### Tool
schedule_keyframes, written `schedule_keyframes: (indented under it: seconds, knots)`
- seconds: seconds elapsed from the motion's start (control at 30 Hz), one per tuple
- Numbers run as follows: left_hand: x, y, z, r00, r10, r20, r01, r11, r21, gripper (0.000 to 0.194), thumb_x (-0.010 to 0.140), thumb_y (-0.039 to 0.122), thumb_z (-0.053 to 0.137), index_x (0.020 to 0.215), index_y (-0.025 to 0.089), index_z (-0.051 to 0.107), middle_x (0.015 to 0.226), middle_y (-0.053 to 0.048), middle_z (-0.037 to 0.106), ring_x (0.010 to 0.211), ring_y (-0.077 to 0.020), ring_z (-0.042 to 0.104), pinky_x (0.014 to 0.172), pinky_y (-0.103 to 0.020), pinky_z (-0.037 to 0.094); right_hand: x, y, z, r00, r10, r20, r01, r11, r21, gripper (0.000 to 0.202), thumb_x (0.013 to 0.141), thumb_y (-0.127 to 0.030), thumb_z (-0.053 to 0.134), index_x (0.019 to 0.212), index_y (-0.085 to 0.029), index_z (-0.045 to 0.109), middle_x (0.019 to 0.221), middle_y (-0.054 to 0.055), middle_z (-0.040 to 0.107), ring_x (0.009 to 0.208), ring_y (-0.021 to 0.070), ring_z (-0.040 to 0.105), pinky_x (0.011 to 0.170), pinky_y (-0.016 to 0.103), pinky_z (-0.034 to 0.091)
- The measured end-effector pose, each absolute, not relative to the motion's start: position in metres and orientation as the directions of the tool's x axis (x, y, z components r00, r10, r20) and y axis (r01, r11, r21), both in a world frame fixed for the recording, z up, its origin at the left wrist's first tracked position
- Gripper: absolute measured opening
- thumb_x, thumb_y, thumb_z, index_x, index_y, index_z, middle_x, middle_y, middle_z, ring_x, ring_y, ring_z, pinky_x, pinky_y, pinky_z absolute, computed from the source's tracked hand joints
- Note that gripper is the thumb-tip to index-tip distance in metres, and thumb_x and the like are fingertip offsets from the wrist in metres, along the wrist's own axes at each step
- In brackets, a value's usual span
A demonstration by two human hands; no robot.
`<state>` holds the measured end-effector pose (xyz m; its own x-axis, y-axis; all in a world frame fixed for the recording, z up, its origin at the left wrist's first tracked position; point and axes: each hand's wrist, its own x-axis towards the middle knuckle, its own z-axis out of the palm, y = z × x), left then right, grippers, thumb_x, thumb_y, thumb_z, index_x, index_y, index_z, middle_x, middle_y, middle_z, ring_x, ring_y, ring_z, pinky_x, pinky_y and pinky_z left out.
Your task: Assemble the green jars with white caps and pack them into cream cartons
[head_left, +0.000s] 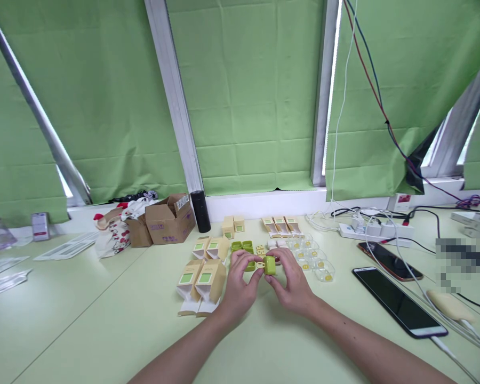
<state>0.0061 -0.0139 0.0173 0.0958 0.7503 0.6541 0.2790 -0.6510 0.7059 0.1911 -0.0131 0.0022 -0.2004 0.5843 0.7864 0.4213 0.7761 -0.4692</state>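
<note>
My right hand [291,280] grips a small glossy olive-green case [269,265] between thumb and fingers, above the table. Against the case's left side, my left hand [240,282] pinches a small pale-yellow piece [260,264]; its exact kind is too small to tell. Just behind my hands sit several open green cases [242,245] and a cluster of small yellow pieces [260,249]. Clear plastic domed packs [314,255] with yellow bits inside lie right of my right hand. Beige cartons [210,278] with green labels and open flaps stand left of my left hand.
More cartons [282,226] stand at the back. A brown cardboard box [170,218] and a black cylinder [200,212] are by the wall. On the right lie two phones [400,301], charging cables and a white power strip [376,232].
</note>
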Motion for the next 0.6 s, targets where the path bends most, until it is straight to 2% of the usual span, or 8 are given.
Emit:
schedule_keyframes:
  seconds: [0.2,0.6]
  knots:
    - [0.0059,-0.0120,0.0149,0.075,0.746,0.662,0.307,-0.649,0.697,0.010,0.094,0.032,0.070,0.097,0.024,0.076,0.103,-0.008,0.063,0.107,-0.0266,0.061,0.096,-0.041,0.051,0.1911,-0.0132,0.0009,-0.212,0.594,0.776,0.419,0.773,-0.477,0.040,0.092,-0.023,0.062,0.131,-0.024,0.053,0.121,0.012,0.062,0.115,0.0313,0.058,0.092,0.048,0.055]
    - [0.0048,-0.0103,0.0119,0.084,0.782,0.617,0.306,-0.610,0.731,0.010,0.094,0.026,0.066,0.089,0.021,0.073,0.097,-0.004,0.060,0.094,-0.0209,0.063,0.088,-0.036,0.053,0.1915,-0.0111,0.0000,-0.275,0.527,0.804,0.413,0.820,-0.396,0.046,0.088,-0.017,0.064,0.131,-0.025,0.052,0.120,0.012,0.064,0.112,0.0322,0.057,0.094,0.051,0.053]
